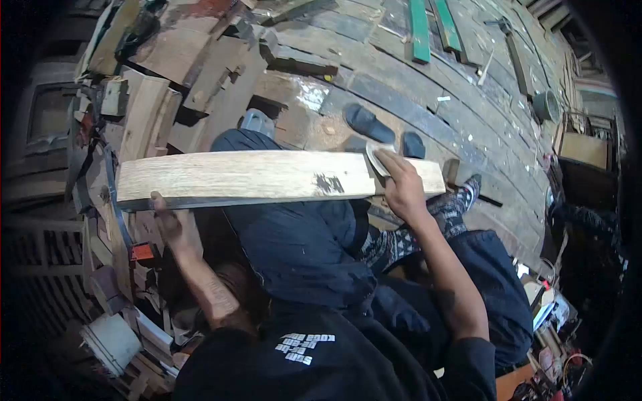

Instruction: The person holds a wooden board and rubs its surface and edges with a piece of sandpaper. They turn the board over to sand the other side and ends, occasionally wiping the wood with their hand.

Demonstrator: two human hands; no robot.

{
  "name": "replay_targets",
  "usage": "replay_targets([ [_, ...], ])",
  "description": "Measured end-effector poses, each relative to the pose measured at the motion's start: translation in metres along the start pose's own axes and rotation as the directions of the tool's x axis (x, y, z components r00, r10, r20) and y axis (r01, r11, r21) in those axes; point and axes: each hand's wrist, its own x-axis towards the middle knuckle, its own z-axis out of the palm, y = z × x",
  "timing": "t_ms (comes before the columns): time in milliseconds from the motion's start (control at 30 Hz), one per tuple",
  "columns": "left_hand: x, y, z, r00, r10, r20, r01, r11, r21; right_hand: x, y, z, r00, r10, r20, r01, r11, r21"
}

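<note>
A pale wooden plank [254,175] with a dark rough patch towards its right part lies across my raised knee. At its left end my left hand [175,230] grips the near edge, with a fingertip against the side and some fingers hidden. My right hand [402,186] presses a folded piece of sandpaper [378,160] flat on the plank's upper face near the right end. A dark strip across the wood is next to these fingers.
Dark slippers [364,121] lie on the plank floor [374,73] beyond the wood. Green strips [419,33] lie farther off. Stacked timber [144,117] stands at the left, above a white bucket [112,344]. A grey pot [546,105] sits at the right.
</note>
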Motion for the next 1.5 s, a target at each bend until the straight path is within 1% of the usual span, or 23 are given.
replay_targets([
  [33,-0.014,0.007,-0.018,0.995,0.051,0.09,-0.08,0.932,0.353,-0.005,-0.001,0.006,0.998,0.058,-0.007,-0.058,0.998,0.011],
  [67,-0.009,0.013,-0.051,0.954,-0.205,0.219,0.13,0.94,0.316,-0.009,0.0,0.009,0.998,0.05,-0.029,-0.05,0.999,-0.004],
  [100,0.002,0.027,-0.075,0.833,-0.432,0.347,0.335,0.891,0.306,-0.009,0.0,0.01,0.998,0.038,-0.053,-0.04,0.999,-0.02],
  [167,-0.009,0.124,-0.037,0.631,-0.574,0.522,0.266,0.792,0.549,-0.011,-0.001,0.01,0.997,0.051,-0.06,-0.051,0.999,-0.003],
  [233,-0.01,0.171,-0.018,0.636,-0.3,0.711,0.097,0.945,0.312,-0.016,0.003,0.015,0.995,0.009,-0.098,-0.01,1.0,-0.015],
  [267,-0.001,0.192,0.009,0.558,-0.103,0.824,-0.052,0.986,0.158,-0.017,0.001,0.014,0.995,0.019,-0.095,-0.02,1.0,-0.01],
  [300,0.006,0.203,0.033,0.56,0.009,0.828,-0.269,0.948,0.172,-0.018,-0.001,0.013,0.996,0.026,-0.09,-0.027,1.0,-0.001],
  [333,0.013,0.213,0.067,0.507,0.117,0.854,-0.47,0.868,0.16,-0.018,0.0,0.014,0.995,0.01,-0.096,-0.011,1.0,-0.011],
  [400,0.027,0.217,0.132,0.416,0.033,0.909,-0.555,0.801,0.225,-0.019,0.008,0.019,0.994,-0.015,-0.112,0.012,0.999,-0.031],
  [433,0.037,0.189,0.156,0.321,0.093,0.942,-0.681,0.715,0.161,-0.019,0.008,0.019,0.994,-0.024,-0.111,0.02,0.999,-0.033],
  [500,0.046,0.148,0.194,0.094,-0.026,0.995,-0.827,0.555,0.092,-0.021,0.011,0.02,0.99,-0.048,-0.13,0.046,0.999,-0.016],
  [533,0.047,0.133,0.21,0.04,-0.309,0.95,-0.859,0.475,0.191,-0.022,0.01,0.02,0.989,-0.042,-0.14,0.04,0.999,-0.019],
  [567,0.038,0.124,0.219,0.001,-0.382,0.924,-0.853,0.482,0.2,-0.023,0.01,0.022,0.988,-0.032,-0.15,0.027,0.999,-0.034],
  [700,0.027,0.1,0.227,0.061,-0.351,0.934,-0.81,0.529,0.252,-0.025,0.012,0.022,0.99,0.019,-0.142,-0.021,1.0,-0.01],
  [767,0.004,0.132,0.229,0.222,-0.467,0.856,-0.784,0.435,0.442,-0.027,0.011,0.02,0.983,-0.094,-0.157,0.09,0.995,-0.035],
  [833,-0.006,0.128,0.221,0.234,-0.457,0.858,-0.719,0.513,0.469,-0.027,0.013,0.016,0.986,-0.079,-0.149,0.074,0.997,-0.033],
  [900,-0.019,0.129,0.217,0.23,-0.502,0.834,-0.683,0.527,0.506,-0.023,0.018,0.015,0.989,-0.08,-0.125,0.092,0.992,0.091],
  [967,-0.022,0.118,0.212,0.282,-0.464,0.84,-0.658,0.543,0.522,-0.013,0.024,0.011,0.968,-0.12,-0.219,0.134,0.99,0.051],
  [1100,-0.021,0.12,0.215,0.334,-0.467,0.819,-0.555,0.605,0.571,0.006,0.03,-0.022,0.944,-0.041,-0.328,0.072,0.994,0.081],
  [1167,-0.029,0.119,0.219,0.377,-0.351,0.857,-0.522,0.684,0.51,0.012,0.026,-0.05,0.934,-0.046,-0.354,0.056,0.998,0.019],
  [1267,-0.039,0.12,0.234,0.355,-0.378,0.855,-0.502,0.694,0.516,0.017,0.032,-0.07,0.925,-0.064,-0.373,0.044,0.997,-0.062],
  [1433,-0.044,0.072,0.258,0.345,-0.372,0.862,-0.431,0.753,0.497,0.0,0.029,-0.094,0.989,-0.118,-0.092,0.106,0.986,-0.126],
  [1500,-0.049,0.055,0.264,0.359,-0.305,0.882,-0.43,0.785,0.446,-0.016,0.02,-0.102,0.981,-0.186,0.047,0.192,0.97,-0.153],
])
